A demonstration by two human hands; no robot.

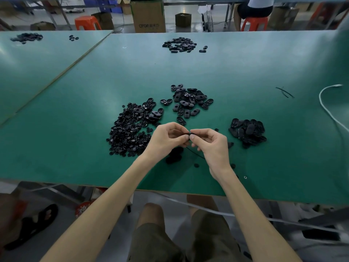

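My left hand [167,140] and my right hand [211,146] meet fingertip to fingertip above the green table [75,110], both pinching one small black plastic part [189,133] between them. Most of that part is hidden by my fingers. A thin black cord [195,153] trails down from it towards the table. Left of my hands lies a heap of small round black pieces [128,133]. Beyond my hands sits a loose pile of black oval shells [188,102]. Another pile of black oval parts [247,132] lies to the right.
A further pile of black parts [179,44] lies at the table's far side, and another [26,37] on the adjoining table at left. A white cable [328,108] curves over the right edge. Cardboard boxes [148,15] and orange stools [86,22] stand behind.
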